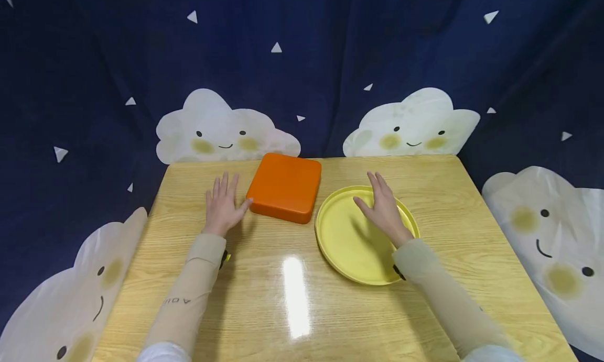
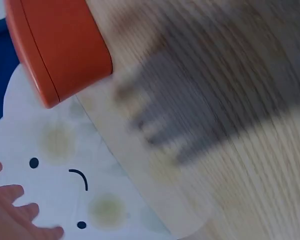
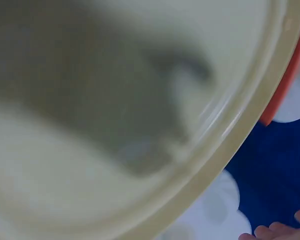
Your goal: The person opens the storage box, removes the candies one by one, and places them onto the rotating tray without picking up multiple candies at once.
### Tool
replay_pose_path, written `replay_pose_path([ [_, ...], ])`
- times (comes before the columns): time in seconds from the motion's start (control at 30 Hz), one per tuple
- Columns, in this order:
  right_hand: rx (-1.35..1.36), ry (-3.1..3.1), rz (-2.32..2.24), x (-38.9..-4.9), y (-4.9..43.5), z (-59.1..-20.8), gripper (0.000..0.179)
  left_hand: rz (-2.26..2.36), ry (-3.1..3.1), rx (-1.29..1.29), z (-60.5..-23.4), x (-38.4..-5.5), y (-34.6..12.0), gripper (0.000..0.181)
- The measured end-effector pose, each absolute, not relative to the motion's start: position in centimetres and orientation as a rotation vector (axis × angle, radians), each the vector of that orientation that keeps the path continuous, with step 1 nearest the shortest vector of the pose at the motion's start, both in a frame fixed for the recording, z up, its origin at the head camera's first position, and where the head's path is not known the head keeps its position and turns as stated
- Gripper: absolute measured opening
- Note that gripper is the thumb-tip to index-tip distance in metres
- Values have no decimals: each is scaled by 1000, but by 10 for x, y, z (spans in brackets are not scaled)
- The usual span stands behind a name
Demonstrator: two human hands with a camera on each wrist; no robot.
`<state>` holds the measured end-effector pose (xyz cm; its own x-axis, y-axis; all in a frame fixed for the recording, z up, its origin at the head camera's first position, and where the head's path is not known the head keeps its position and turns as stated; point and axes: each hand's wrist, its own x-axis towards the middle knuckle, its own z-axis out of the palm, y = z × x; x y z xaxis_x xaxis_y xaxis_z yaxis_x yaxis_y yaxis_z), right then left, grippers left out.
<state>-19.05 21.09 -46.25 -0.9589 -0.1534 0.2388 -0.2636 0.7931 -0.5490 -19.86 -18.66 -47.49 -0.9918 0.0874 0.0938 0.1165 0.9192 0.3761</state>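
A square orange case (image 1: 285, 184) with rounded corners lies toward the back of the wooden table. A seam runs along its side in the left wrist view, where the case (image 2: 65, 45) fills the upper left. Left of it hovers my left hand (image 1: 223, 210), fingers spread and straight; its thumb tip overlaps the case's near-left corner, and I cannot tell if it touches. To the right sits a round yellow tray (image 1: 349, 252) with a raised rim. Above the tray is my right hand (image 1: 384, 212), fingers extended, thumb apart, holding nothing and casting a shadow on it.
The wooden table (image 1: 255, 299) carries a bright light reflection near its middle. Behind it hangs a dark blue curtain (image 1: 321, 63) with white triangles and cloud faces. A further cloud print (image 1: 552, 247) shows beside the table's right edge.
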Motion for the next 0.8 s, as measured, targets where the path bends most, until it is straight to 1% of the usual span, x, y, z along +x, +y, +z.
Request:
replay_pose_path([
  [0.2, 212, -2650, 1272, -196, 167, -461, 66, -939, -2878, -141, -476, -213, -188, 77],
  [0.43, 73, -2516, 1594, -198, 105, -467, 63, -1248, -2815, -72, -479, -226, -185, 72],
  [0.63, -77, -2510, 1694, -198, 67, -477, 60, -1412, -2844, -64, -485, -236, -176, 62],
  [0.8, -205, -2563, 1703, -201, 50, -490, 57, -1440, -2901, -13, -491, -238, -168, 57],
])
